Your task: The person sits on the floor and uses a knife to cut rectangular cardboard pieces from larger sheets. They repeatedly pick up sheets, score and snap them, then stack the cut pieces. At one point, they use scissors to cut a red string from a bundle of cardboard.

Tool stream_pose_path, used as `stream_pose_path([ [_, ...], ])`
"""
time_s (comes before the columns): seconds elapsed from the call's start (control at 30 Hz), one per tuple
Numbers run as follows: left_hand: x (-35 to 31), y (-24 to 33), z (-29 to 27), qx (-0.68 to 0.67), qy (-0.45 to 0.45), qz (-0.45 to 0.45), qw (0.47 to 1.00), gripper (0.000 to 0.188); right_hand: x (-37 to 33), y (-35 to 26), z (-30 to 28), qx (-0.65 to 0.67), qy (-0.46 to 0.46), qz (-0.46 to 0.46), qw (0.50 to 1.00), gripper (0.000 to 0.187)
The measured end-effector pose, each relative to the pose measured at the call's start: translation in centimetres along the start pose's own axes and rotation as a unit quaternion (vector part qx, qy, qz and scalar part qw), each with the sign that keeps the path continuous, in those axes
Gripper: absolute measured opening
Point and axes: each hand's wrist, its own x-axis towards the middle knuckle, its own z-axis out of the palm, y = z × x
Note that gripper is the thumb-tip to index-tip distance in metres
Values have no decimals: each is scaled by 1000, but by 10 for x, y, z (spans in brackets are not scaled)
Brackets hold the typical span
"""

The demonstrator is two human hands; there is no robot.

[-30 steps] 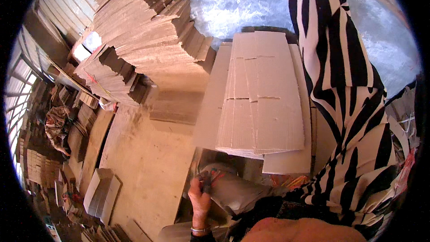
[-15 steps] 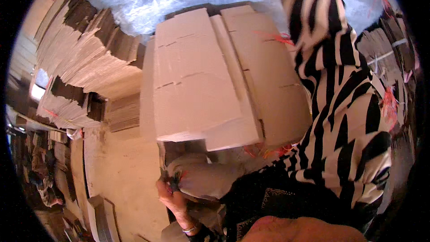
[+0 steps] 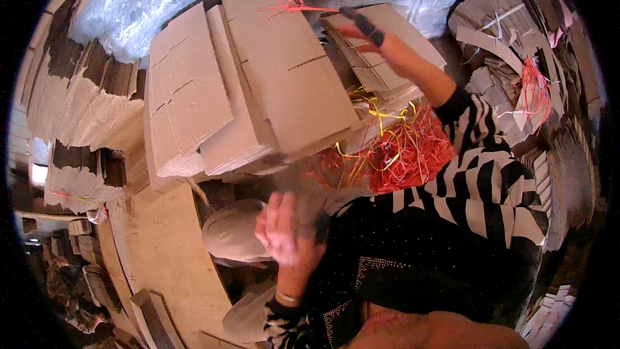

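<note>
I'm looking down into a room crowded with cardboard, pale blue sheeting (image 3: 129,19) along the top of my view. The red strand (image 3: 316,8) is at the far end of the middle stack (image 3: 290,64), running to the right hand (image 3: 368,32); blur keeps me from telling whether those fingers pinch it. I judge it light, limp and slippery, best taken near that end. The stack looks stiff but heavy together, so I'd grip both long edges. The left hand (image 3: 281,229) is raised near the knee (image 3: 232,232), too blurred to tell how far its fingers close. Beyond, a red tangle (image 3: 416,155) sits right, a brown board (image 3: 165,245) lower left.
</note>
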Motion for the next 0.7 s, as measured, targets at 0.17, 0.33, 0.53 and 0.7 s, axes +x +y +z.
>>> stream_pose_path([
  [0.17,77,28,33,200,56,120,971,39,-2,11,25,82,-62,52,993,63],
  [0.33,99,13,48,239,101,122,958,29,-5,21,40,150,-82,15,985,57],
  [0.53,107,23,29,186,33,108,976,35,-8,42,36,149,-50,4,987,46],
  [0.7,106,16,21,168,9,114,979,28,0,38,34,162,-54,-33,985,41],
])
